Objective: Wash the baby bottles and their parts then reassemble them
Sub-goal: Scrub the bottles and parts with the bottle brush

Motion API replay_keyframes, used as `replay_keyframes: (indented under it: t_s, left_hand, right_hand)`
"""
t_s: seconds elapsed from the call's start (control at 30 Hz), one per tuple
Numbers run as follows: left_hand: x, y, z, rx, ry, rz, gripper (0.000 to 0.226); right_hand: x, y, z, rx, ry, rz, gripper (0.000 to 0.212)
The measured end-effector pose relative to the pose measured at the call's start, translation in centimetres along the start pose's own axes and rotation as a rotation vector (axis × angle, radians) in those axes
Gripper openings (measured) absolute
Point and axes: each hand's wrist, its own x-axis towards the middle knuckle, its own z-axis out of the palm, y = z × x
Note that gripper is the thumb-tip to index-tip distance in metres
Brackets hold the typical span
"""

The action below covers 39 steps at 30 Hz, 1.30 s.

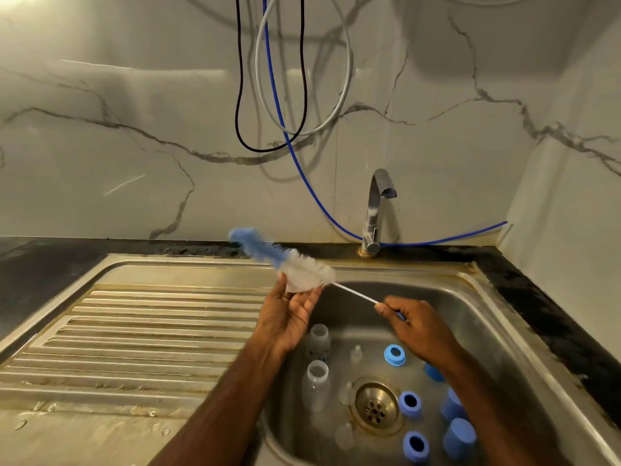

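Your right hand (415,326) pinches the thin wire handle of the bottle brush (295,267), whose bristly white-and-blue head rests on your left hand's (289,317) relaxed, spread fingers (311,299). At 6 o'clock, clear bottles (316,381), blue rings (410,403) and caps (458,438) lie around the drain (376,406) in the steel sink (487,317).

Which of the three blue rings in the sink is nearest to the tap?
The lighter blue ring, just under the right hand; the two darker rings lie nearer the camera.

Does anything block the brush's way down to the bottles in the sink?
Only the left hand, cupped under the brush bristles, above the two bottles. The right hand grips the handle.
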Motion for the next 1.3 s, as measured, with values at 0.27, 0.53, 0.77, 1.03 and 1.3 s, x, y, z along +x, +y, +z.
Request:
replay_keyframes:
  t_s: [0.27,0.53,0.77,1.03,1.3]
  left_hand:
    - [0.1,-0.5,0.0,0.062,0.025,0.014,0.049]
    - [-0.3,-1.2,0.1,0.161,0.027,-0.029,0.050]
    - [-0.3,-0.4,0.2,0.134,-0.023,-0.021,0.048]
    - [0.0,0.3,-0.3,0.090,-0.037,-0.025,0.050]
    - [0.1,-0.6,-0.6,0.182,-0.081,-0.075,0.055]
  right_hand:
    - [-0.1,-0.8,1.0,-0.020,-0.060,-0.029,0.038]
    - [-0.1,-0.7,0.5,0.015,-0.084,-0.005,0.034]
    - [0.0,0.6,-0.4,0.066,0.000,0.044,0.033]
    - [0.1,1.0,-0.3,0.069,0.003,0.064,0.044]
    - [0.1,0.8,0.0,0.065,-0.054,0.071,0.037]
